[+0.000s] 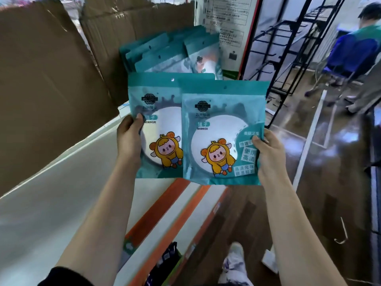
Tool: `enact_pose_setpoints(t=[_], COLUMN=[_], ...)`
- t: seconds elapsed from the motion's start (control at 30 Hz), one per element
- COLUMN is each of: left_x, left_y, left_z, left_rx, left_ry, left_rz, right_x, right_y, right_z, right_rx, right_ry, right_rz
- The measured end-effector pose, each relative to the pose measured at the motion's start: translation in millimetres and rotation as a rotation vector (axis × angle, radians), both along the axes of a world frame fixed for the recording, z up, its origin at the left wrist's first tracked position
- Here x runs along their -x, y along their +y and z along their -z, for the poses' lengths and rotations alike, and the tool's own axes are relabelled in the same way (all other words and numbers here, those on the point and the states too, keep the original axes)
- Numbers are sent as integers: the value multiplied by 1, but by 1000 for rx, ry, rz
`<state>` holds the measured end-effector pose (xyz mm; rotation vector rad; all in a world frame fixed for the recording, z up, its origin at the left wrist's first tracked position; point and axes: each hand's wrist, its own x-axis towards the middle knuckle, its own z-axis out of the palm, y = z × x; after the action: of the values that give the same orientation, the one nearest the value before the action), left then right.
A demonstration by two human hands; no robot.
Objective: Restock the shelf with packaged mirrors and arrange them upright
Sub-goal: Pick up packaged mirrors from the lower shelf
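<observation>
Two teal mirror packs with a round white mirror and a cartoon figure are held upright above the white shelf [61, 178]. My left hand [128, 137] grips the left pack [156, 112] by its left edge. My right hand [270, 153] grips the right pack [222, 139] by its right edge; this pack overlaps the left one in front. Behind them, a row of several teal mirror packs [171, 52] stands upright on the shelf, leaning back.
Brown cardboard sheets [47, 79] stand along the shelf's left and back. Lower shelves with orange edges [165, 213] lie below. A black wire rack [288, 48] stands to the right. A person in blue [354, 50] is at the far right on the dark floor.
</observation>
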<state>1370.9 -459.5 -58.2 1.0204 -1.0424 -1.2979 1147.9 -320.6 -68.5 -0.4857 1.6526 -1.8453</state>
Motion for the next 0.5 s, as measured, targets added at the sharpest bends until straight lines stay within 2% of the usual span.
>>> enact_pose_setpoints(t=[0.27,0.5], left_x=[67,112], left_y=[-49,-105], left_z=[-1,17], left_rx=[77,166], left_ry=[64,-42], left_rz=[-63,-260], right_x=[75,159], right_y=[-74,-180], right_z=[5,-3], right_rx=[80,120], right_ry=[-31,40], right_rz=[-96,-341])
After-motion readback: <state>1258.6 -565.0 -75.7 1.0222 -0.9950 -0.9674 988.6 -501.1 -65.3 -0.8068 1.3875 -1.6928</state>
